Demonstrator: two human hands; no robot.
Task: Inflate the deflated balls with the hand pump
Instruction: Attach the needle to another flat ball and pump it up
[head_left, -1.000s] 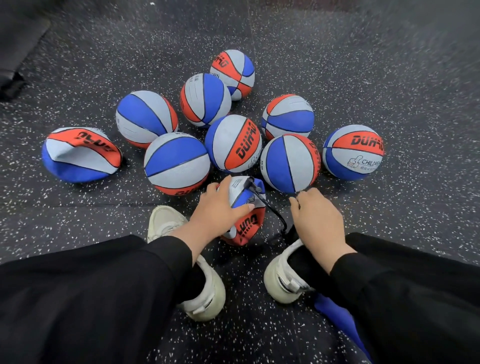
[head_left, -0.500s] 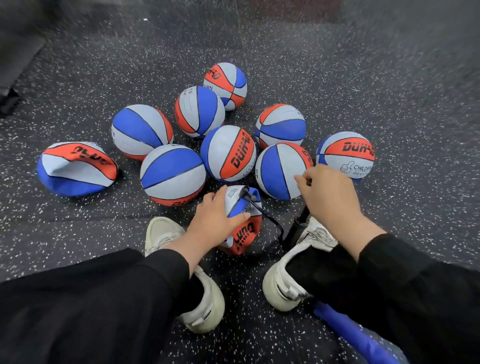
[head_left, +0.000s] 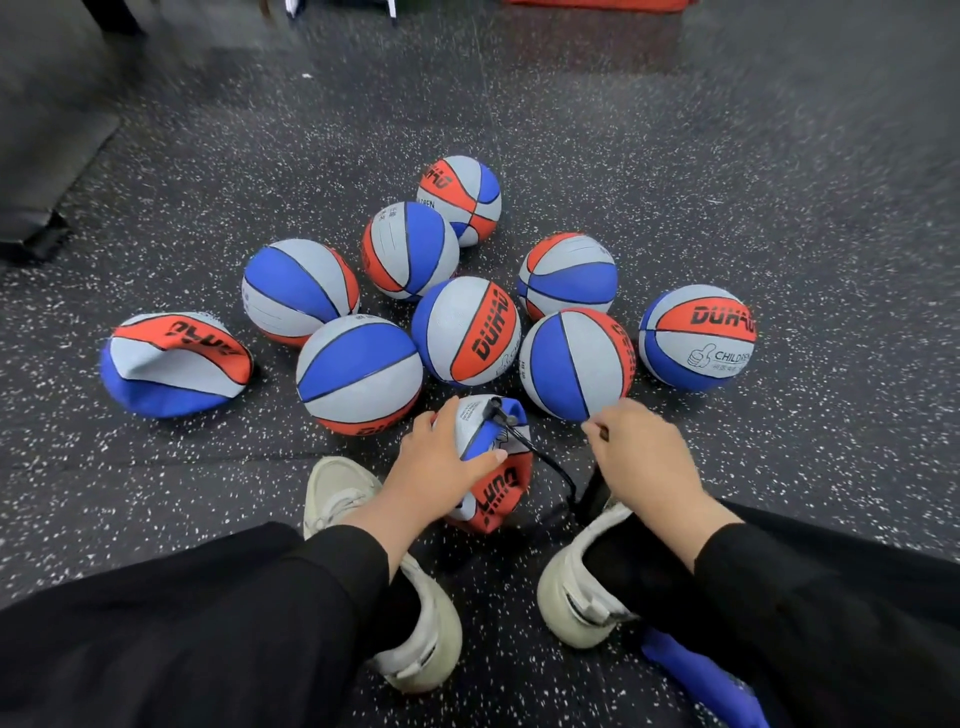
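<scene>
Under the left hand (head_left: 439, 465) lies the deflated ball (head_left: 493, 467), gripped.

Balls (head_left: 466, 331) red, blue, grey; floor (head_left: 727, 171) dark, seemingly white-speckled.

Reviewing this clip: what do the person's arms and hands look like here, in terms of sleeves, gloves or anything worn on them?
Both arms are covered by long, loose, plain black sleeves that end at the wrists. The left hand and right hand are bare: no gloves, and no rings, watch or bracelet show from this view. No markings or logos are visible on the sleeves.
</scene>
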